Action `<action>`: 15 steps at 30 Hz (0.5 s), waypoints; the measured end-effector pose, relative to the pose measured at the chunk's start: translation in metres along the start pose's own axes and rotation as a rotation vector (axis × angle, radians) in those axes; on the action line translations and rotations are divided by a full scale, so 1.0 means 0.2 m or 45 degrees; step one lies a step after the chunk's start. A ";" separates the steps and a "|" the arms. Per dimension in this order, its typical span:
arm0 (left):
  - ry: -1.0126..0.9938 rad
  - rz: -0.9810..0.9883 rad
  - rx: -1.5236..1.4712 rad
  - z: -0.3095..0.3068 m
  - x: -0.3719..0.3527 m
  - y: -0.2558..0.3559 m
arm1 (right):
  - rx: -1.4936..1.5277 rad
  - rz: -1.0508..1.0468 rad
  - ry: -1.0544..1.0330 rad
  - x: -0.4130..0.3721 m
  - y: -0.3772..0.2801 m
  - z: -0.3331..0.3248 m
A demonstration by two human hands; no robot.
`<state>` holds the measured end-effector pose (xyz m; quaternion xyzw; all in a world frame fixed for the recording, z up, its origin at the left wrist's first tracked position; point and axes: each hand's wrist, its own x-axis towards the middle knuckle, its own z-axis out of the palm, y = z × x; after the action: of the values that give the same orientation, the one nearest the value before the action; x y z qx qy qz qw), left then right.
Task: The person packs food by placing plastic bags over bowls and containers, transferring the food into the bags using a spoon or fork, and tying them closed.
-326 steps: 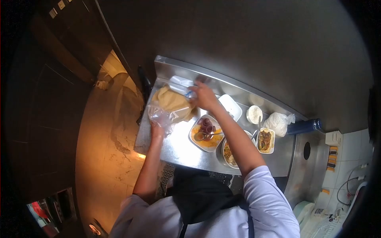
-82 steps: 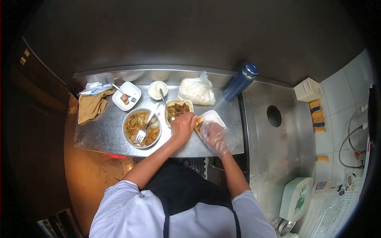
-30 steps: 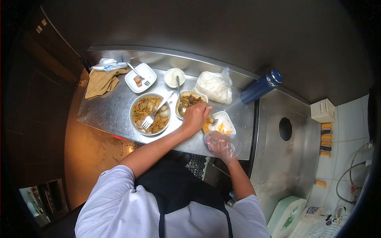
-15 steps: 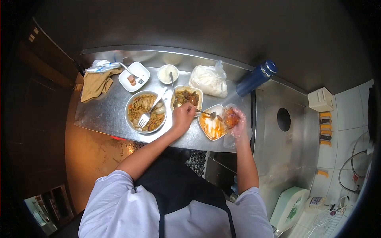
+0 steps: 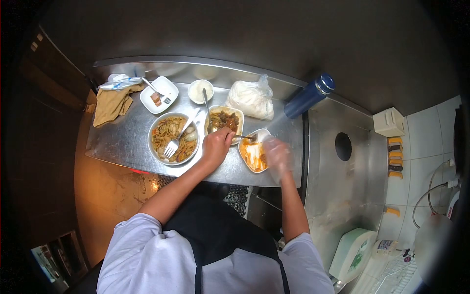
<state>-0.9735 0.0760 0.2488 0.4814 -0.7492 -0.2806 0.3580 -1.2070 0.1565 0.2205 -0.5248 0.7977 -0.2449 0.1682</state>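
My left hand (image 5: 215, 148) is closed around the handle of a metal spoon (image 5: 242, 136), whose tip reaches over a white dish (image 5: 264, 131) smeared with orange sauce. My right hand (image 5: 278, 156), covered in clear plastic, is at the right side of that dish. Motion smears its fingers, and what they hold is hard to see. Just beyond my left hand is a square dish of dark stew (image 5: 227, 120) with a spoon (image 5: 205, 100) in it. On the left, a round bowl of noodles (image 5: 161, 132) has a fork (image 5: 171, 147) lying in it.
Along the back of the steel counter (image 5: 117, 147) are a cloth (image 5: 110, 105), a white dish with a fork (image 5: 171, 88), a bowl of white food (image 5: 199, 91), a tied plastic bag (image 5: 250, 100) and a blue bottle (image 5: 308, 98). A steel surface with a round hole (image 5: 343, 146) adjoins on the right.
My right hand has moved left over the sauced dish and is now blurred; the reddish-orange food in its plastic showed clearly before. The view has shifted slightly. My left hand still grips the spoon.
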 end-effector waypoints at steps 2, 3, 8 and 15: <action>-0.016 0.014 0.015 0.01 0.00 0.01 | -0.448 -0.118 -0.210 0.00 0.06 0.09; -0.019 0.020 0.026 0.00 0.00 0.01 | -0.671 -0.182 -0.315 0.00 0.09 0.14; -0.056 0.042 -0.020 0.00 -0.02 -0.04 | -0.501 -0.513 -0.311 -0.11 0.26 0.22; -0.057 0.070 -0.011 0.02 -0.02 -0.06 | -0.186 -0.604 -0.484 -0.23 -0.09 0.01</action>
<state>-0.9690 0.0751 0.2358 0.4527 -0.7688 -0.2845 0.3507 -1.1755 0.1925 0.2297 -0.7435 0.6227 -0.1166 0.2143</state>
